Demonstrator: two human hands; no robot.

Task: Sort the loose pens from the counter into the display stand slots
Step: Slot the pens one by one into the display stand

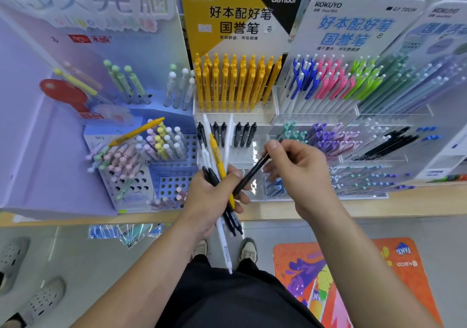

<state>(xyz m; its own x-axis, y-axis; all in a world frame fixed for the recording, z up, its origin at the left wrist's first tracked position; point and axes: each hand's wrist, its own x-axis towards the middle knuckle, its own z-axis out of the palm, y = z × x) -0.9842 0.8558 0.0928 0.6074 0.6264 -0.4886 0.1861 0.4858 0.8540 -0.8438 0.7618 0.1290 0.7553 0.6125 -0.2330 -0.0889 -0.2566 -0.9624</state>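
Note:
My left hand [209, 201] grips a bundle of pens [220, 173]: a yellow one, white ones and black ones, sticking out above and below the fist. My right hand [300, 173] pinches a single black pen [252, 173] whose lower end still lies among the bundle. Straight ahead stands the yellow-headed display stand [240, 16] with a full row of yellow pens [235, 82] and, below it, a row of black pens [235, 134] in clear slots. A loose yellow pen [137, 131] lies across the pastel pens in the blue holder on the left.
A white stand [353, 24] on the right carries blue, pink, green and purple pens in tiers. A lilac stand [63, 100] with a perforated blue holder [171, 181] fills the left. The wooden counter edge [379, 206] runs across. Another person's sandalled feet [25, 277] stand bottom left; an orange floor mat [353, 277] lies bottom right.

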